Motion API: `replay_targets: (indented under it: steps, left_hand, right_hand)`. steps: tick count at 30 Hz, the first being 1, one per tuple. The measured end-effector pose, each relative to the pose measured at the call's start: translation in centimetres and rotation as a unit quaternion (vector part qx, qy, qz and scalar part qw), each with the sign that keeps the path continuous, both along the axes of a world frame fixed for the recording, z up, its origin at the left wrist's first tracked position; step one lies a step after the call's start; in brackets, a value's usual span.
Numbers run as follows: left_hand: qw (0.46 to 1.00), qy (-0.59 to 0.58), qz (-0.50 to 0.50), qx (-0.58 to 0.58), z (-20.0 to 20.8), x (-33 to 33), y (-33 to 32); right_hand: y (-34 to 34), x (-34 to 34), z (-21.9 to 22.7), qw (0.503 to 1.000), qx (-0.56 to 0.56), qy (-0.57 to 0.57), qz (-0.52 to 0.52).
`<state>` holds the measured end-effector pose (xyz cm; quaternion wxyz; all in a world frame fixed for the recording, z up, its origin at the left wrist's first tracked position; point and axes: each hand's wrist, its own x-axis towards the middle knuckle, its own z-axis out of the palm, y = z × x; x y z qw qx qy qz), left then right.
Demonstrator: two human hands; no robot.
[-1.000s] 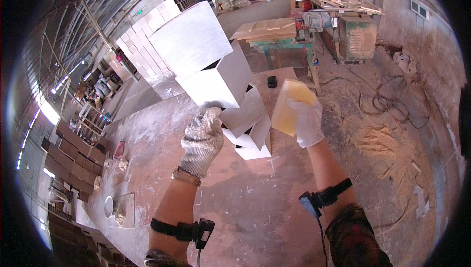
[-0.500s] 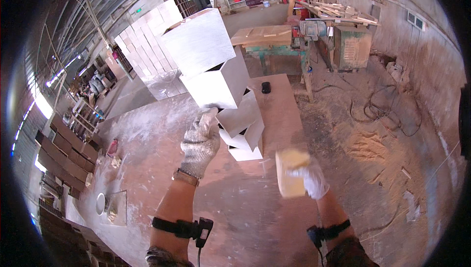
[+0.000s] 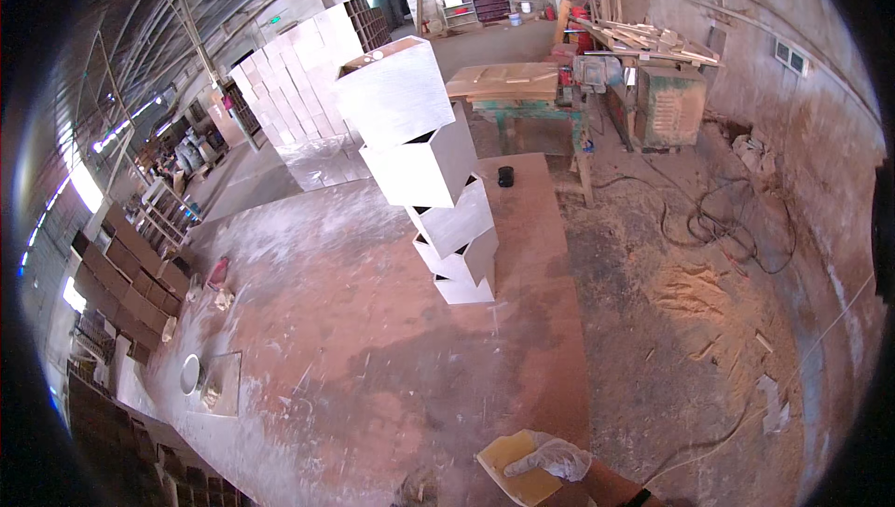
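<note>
My right hand (image 3: 550,459), in a thin white glove, is low in the view near the board's right edge. Its fingers are closed on a flat yellow pad (image 3: 506,452), which could be a sponge or a sanding pad. My left hand does not show. A dark, blurred shape at the lower edge is too unclear to name. Beyond the pad rises a leaning stack of several white boxes (image 3: 417,171), each turned a little from the one below. The top box is open upward. Neither hand touches the stack, which stands on a wide reddish board (image 3: 373,386).
A small black object (image 3: 505,177) lies on the board behind the stack. A round white container (image 3: 191,374) is at the left. Sawdust (image 3: 695,293) and a loose cable (image 3: 736,237) cover floor to the right. A workbench (image 3: 503,85) and piled wood strips (image 3: 653,39) stand farther back.
My left hand has left the stack's side and gone out of view. My right hand has come down toward the lower edge with the yellow pad. The stack stays standing.
</note>
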<state>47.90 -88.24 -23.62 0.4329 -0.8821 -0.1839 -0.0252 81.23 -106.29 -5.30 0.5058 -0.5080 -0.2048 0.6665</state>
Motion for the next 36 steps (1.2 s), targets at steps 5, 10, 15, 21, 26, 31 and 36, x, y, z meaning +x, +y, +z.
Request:
replay_targets:
  steps: [5, 10, 15, 21, 26, 31, 36]
  left_hand:
    - [0.642, -0.330, 0.005, -0.692, 16.9, 1.8, -3.9]
    - [0.623, -0.386, 0.025, -0.680, 18.2, -2.9, -2.9]
    - [0.611, -0.401, 0.065, -0.680, 19.7, -6.7, -1.5]
    - [0.599, -0.403, 0.092, -0.686, 20.5, -14.5, 0.1]
    - [0.591, -0.406, 0.100, -0.690, 20.6, -22.1, 1.5]
    - [0.585, -0.405, 0.102, -0.695, 21.1, -27.9, 3.0]
    - [0.596, -0.404, 0.113, -0.685, 21.4, -31.7, 5.2]
  right_hand:
    - [-0.1, -0.4, 0.0, 1.000, 0.008, 0.004, -0.026]
    - [0.2, -1.4, 1.6, 0.999, 0.003, -0.028, -0.036]
    - [0.0, -5.0, 2.9, 0.997, 0.001, -0.047, -0.062]
    - [0.1, -12.8, 3.1, 0.990, 0.032, -0.040, -0.128]
    - [1.9, -21.5, 4.5, 0.982, -0.017, 0.067, -0.175]
    - [4.7, -28.7, 4.5, 0.981, -0.024, 0.086, -0.172]
    - [9.5, -34.2, 3.4, 0.984, -0.031, 0.103, -0.140]
